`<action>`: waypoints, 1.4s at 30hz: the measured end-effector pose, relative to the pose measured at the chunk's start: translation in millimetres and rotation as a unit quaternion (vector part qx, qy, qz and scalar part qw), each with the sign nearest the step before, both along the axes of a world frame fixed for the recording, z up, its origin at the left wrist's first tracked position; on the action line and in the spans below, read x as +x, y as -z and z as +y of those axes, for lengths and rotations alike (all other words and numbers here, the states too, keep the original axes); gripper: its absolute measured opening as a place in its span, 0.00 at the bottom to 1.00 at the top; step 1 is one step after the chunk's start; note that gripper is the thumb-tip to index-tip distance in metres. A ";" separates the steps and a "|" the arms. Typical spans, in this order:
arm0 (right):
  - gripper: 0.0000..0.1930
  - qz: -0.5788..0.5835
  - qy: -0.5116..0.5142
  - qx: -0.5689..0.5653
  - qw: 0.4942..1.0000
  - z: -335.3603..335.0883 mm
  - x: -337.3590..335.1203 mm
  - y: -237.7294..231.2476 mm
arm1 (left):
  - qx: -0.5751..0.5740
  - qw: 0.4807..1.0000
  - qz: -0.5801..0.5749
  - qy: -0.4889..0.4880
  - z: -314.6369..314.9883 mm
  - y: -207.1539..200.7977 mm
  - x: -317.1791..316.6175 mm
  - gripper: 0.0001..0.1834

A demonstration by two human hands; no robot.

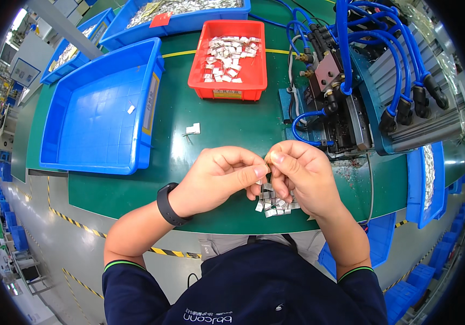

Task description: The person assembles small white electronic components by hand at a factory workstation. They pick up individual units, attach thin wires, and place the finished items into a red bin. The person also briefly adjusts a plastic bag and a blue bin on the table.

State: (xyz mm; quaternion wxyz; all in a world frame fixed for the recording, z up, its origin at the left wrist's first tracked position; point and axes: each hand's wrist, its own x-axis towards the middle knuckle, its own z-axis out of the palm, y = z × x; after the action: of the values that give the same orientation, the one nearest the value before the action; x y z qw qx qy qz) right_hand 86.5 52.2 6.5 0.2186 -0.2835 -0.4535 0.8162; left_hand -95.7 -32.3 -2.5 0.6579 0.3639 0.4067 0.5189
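Observation:
My left hand (217,174) and my right hand (309,177) meet over the near edge of the green table (221,116). Thumb and fingers of both are pinched together, tip to tip. Whatever they hold between them is too small and covered to make out. Under the fingertips lies a pile of small white block-shaped parts (274,205), partly hidden by my right hand. A single white part (193,129) with thin wire leads rests on the table, ahead of my left hand.
A red bin (227,93) holds many white parts. Left of it, a large blue tray (89,116) contains one small white piece (131,109). A machine (330,76) with blue air hoses (344,49) stands at the right. More filled blue trays (175,27) are at the back.

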 end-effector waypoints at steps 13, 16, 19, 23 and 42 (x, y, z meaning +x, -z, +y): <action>0.07 0.000 0.011 0.054 0.998 -2.7 0.4 -2.0 | -0.003 1.000 0.014 -0.012 -0.1 1.0 -1.3 0.07; 0.07 0.012 0.009 0.062 0.998 -2.9 1.4 0.1 | -0.002 1.000 0.016 -0.016 -0.1 -0.6 -1.8 0.07; 0.08 0.024 0.015 0.078 0.997 -5.4 2.0 -0.5 | 0.015 0.995 0.086 -0.042 -0.2 -3.9 -0.4 0.05; 0.08 0.044 0.016 0.102 0.994 -9.5 -0.6 1.5 | 0.167 0.910 0.329 -0.190 16.2 -24.6 -4.8 0.03; 0.09 -0.014 0.035 0.219 0.975 -10.8 2.6 14.9 | 0.154 0.584 0.794 -0.075 -14.8 -4.6 -37.4 0.21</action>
State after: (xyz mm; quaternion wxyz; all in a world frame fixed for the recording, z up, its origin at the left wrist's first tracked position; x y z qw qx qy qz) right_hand 89.2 41.4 -8.4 0.2972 -0.2558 -0.6144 0.6846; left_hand -133.1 -47.0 2.1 -0.0334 0.6951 0.7070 0.1260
